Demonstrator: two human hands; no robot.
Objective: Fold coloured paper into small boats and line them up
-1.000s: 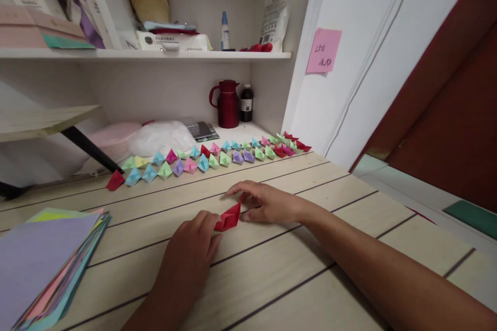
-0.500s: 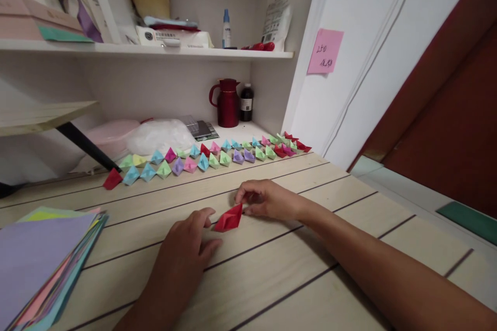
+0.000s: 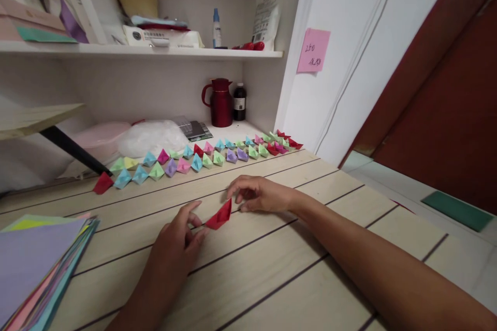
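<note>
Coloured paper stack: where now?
Head view, lower left: the coloured paper stack lies on the wood-plank table, left of the left hand, nearer the camera than the paper boats.

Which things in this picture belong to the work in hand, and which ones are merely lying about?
Probably part of the work:
- red paper boat between left hand and right hand
- rows of paper boats
- coloured paper stack

Seemingly just lying about:
- red jug
- dark bottle
- blue-capped bottle
- plastic bag
</note>
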